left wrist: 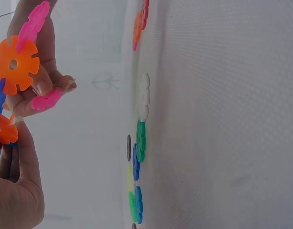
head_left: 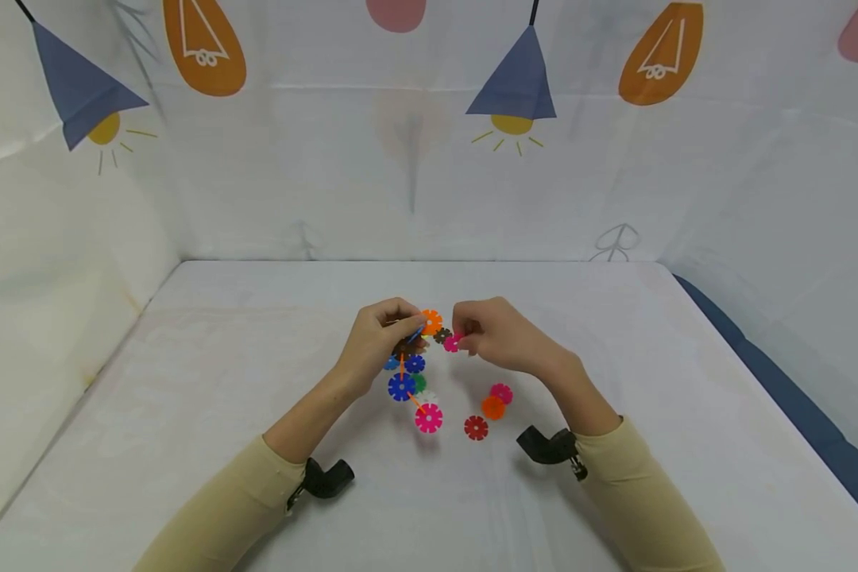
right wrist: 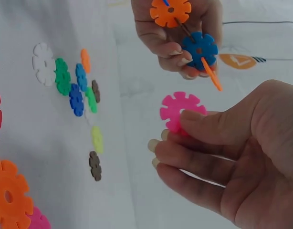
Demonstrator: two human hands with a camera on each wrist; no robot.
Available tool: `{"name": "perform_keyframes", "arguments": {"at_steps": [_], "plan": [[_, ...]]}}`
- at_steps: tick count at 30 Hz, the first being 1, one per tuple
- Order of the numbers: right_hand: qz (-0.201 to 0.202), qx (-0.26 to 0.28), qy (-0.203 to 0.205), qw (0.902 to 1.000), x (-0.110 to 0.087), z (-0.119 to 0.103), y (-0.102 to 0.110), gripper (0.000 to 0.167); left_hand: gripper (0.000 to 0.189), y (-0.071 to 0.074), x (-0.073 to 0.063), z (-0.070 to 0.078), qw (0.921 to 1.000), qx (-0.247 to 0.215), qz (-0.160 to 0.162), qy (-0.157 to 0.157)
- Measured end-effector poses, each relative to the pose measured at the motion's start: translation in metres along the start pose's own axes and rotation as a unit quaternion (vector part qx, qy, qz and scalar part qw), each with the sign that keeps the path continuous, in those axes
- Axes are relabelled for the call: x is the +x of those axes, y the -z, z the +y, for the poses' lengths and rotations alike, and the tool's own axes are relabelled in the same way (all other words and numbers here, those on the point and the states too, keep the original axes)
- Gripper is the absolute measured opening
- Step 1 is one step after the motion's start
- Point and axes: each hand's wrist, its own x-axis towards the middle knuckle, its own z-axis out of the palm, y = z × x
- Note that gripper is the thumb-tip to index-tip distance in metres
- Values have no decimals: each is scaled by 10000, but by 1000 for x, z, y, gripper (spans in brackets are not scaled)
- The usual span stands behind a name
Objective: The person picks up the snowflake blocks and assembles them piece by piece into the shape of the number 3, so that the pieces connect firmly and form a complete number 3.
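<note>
My left hand [head_left: 372, 342] holds a chain of slotted plastic flower discs, raised above the table. An orange disc [head_left: 433, 320] shows at the chain's upper end; a dark blue disc [head_left: 401, 387] and a pink disc [head_left: 429, 418] hang toward me. Thin edge-on orange pieces join some of them. Between thumb and fingers, my right hand [head_left: 504, 334] pinches a separate pink disc [right wrist: 172, 107], just right of the chain. In the right wrist view a gap shows between this disc and the chain's blue disc [right wrist: 194, 51]. Part of the chain is hidden behind the left fingers.
Loose discs lie on the white table: a red disc [head_left: 476, 429], an orange disc [head_left: 493, 408] and a pink disc [head_left: 502, 392] at right. Farther off are a white disc [right wrist: 44, 64], a green disc [right wrist: 63, 76] and several others. Patterned cloth walls [head_left: 400, 159] enclose the table.
</note>
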Motion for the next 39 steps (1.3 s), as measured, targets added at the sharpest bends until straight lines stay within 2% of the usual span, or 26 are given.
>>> {"name": "perform_keyframes", "arguments": {"at_steps": [7,13,19,32,39], "plan": [[451,56,113,9989,-2,-4,2,14,23,0,0,-2,10000,-78,-22,20],[928,28,404,9949,-2,-4,2,12,23,0,0,-2,9999,-126,-75,-9],[1165,45,682,9908,-3,-6,3,9,23,0,0,-2,9999,-126,-95,-13],[1558,-643,1339,9766,-4,-12,1,10,22,0,0,1,9999,-112,20,-22],[1818,-1172,1715,9612,-5,-19,-4,14,19,-1,-1,3,10000,8,38,-51]]}}
